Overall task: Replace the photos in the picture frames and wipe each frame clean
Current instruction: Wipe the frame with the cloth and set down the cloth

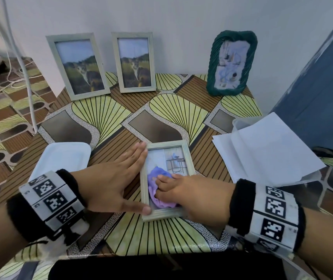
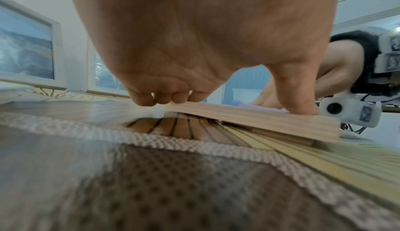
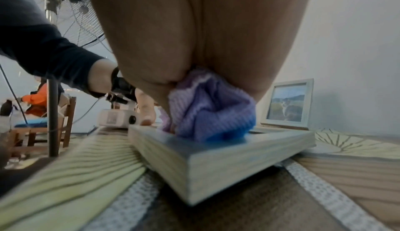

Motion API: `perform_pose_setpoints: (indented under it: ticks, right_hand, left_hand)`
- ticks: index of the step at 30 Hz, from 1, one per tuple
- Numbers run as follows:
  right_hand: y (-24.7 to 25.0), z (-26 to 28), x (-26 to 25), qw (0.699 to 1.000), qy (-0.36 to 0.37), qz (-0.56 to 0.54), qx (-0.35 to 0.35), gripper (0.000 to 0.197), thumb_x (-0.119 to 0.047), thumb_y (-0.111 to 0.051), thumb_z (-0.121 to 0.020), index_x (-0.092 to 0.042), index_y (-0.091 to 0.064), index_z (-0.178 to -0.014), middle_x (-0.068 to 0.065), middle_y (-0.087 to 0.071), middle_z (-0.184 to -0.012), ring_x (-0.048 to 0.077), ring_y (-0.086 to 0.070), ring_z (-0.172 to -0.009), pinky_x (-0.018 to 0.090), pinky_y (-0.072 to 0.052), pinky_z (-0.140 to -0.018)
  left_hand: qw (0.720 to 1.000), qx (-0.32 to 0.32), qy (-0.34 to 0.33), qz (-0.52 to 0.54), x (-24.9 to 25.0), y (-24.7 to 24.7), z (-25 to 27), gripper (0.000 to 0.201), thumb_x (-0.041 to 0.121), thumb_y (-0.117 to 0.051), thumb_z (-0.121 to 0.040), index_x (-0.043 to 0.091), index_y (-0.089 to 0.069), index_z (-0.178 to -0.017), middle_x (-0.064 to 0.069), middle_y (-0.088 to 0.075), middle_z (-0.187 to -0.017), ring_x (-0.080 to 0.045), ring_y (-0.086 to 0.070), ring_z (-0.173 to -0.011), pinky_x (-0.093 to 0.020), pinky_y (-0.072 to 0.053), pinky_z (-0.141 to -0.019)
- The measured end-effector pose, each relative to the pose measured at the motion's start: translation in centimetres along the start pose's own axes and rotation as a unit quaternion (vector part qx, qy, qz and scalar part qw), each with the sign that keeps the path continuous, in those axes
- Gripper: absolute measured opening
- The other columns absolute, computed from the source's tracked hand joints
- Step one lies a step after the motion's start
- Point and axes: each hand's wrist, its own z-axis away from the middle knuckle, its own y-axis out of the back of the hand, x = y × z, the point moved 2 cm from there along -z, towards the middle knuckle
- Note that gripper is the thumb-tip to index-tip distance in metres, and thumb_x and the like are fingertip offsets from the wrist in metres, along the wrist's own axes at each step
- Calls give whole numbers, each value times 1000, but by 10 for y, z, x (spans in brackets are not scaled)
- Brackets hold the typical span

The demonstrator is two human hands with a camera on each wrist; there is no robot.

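The pale wooden rectangular picture frame (image 1: 166,179) lies flat at the counter's (image 1: 109,116) six o'clock. The left hand (image 1: 111,178) braces its nine o'clock edge, fingers straight. The right hand (image 1: 189,194) is bunched on the soft lilac cloth (image 1: 157,186), pressing it onto the glass. The frame looks light, stiff and prone to sliding, its glazing fragile; best held by the wooden rails.

Pale wall (image 1: 181,15) behind patterned table (image 1: 105,112); wooden chair (image 3: 67,114) aside.
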Motion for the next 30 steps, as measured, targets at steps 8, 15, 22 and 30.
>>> perform_pose_setpoints:
  ticks: [8,15,22,30]
  right_hand:
    - [1,31,1,999,-36,2,-2,37,-6,-53,-81,-15,-56,-117,2,-46,-142,25,-40,-135,41,-36,-109]
    - [0,29,2,993,-70,89,-8,42,-7,-50,-85,-12,-58,-127,7,-37,-151,21,-24,-144,38,-13,-121]
    - [6,5,17,986,-107,128,-6,53,-7,-37,-99,-2,-26,-150,18,-17,-161,26,-16,-149,39,-12,-122]
    - [21,-19,37,994,-100,33,25,59,-18,-37,-101,-7,-16,-155,11,-10,-163,21,-17,-149,35,-20,-121]
  left_hand:
    - [1000,6,-1,6,-1,-4,1,129,98,-26,-64,17,39,-142,7,52,-143,1,45,-131,-30,13,-118]
    - [1000,2,3,11,0,-6,2,129,97,-29,-65,19,40,-141,10,55,-140,2,45,-131,-32,10,-119]
    - [1000,5,-6,28,0,-5,1,130,94,-38,-68,20,40,-141,9,52,-143,3,44,-131,-26,18,-113]
    - [999,-1,-4,34,-2,-3,-1,132,97,-35,-65,20,41,-140,9,54,-142,0,42,-134,-33,10,-120]
